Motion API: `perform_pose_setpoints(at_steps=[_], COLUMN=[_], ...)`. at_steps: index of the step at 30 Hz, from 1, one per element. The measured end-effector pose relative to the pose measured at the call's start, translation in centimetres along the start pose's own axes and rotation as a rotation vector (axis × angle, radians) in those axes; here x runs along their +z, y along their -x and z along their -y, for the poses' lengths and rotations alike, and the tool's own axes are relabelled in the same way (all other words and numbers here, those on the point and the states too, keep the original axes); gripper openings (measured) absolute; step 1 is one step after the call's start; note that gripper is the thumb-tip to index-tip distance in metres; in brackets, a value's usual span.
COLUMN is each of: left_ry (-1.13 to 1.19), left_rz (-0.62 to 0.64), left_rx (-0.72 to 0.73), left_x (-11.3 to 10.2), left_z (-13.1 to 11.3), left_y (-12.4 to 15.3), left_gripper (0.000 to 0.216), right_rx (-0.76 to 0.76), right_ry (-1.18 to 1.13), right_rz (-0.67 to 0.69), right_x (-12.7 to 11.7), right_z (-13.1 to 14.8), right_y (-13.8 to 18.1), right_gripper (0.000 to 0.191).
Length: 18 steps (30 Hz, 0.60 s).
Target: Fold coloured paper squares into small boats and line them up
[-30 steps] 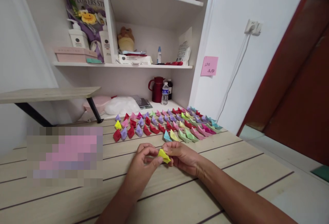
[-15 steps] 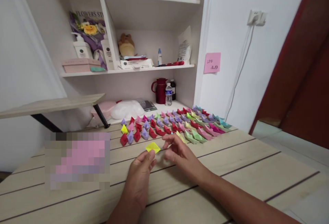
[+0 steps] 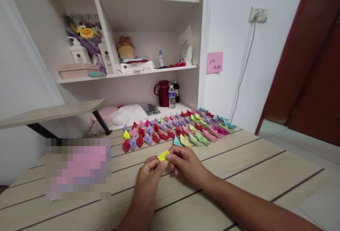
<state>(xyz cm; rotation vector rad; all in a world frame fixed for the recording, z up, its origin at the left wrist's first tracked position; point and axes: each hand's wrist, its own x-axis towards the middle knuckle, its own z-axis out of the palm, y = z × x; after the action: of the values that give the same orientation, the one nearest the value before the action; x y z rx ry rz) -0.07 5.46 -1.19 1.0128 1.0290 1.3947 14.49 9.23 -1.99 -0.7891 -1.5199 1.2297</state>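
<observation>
A small folded yellow paper piece (image 3: 163,155) is pinched between both of my hands just above the wooden table (image 3: 239,167). My left hand (image 3: 152,171) grips its near left end with thumb and fingers closed. My right hand (image 3: 186,162) pinches its right end with the fingertips. Just beyond my hands lie rows of several finished paper boats (image 3: 175,128) in red, purple, pink, green, yellow and blue.
A blurred pink patch (image 3: 78,167) lies on the table at left. White shelves (image 3: 127,73) behind hold bottles, a box, a red jug (image 3: 162,93) and a water bottle (image 3: 171,97). A pink note (image 3: 214,62) sticks on the wall. A red door (image 3: 313,64) is at right.
Half a second ago my right hand had let go and only the left held the yellow piece; now both hands pinch it again. The view shifted slightly.
</observation>
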Motion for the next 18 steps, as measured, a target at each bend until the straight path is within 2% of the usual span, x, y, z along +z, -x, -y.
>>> perform_pose_setpoints(at_steps=[6, 10, 18], left_ry=[0.105, 0.143, 0.248], left_rz=[-0.001, 0.059, 0.109], left_rx=[-0.076, -0.117, -0.167], left_x=[-0.2, -0.2, -0.5], left_z=[0.2, 0.0, 0.3], left_y=[-0.3, -0.3, -0.2], left_gripper=[0.043, 0.037, 0.033], right_rx=[-0.072, -0.141, -0.114], right_ry=[0.157, 0.250, 0.171], right_rz=[-0.048, -0.044, 0.027], right_x=[-0.6, -0.6, 0.0], right_z=[0.5, 1.0, 1.2], right_y=[0.2, 0.5, 0.5], right_gripper=[0.027, 0.018, 0.026])
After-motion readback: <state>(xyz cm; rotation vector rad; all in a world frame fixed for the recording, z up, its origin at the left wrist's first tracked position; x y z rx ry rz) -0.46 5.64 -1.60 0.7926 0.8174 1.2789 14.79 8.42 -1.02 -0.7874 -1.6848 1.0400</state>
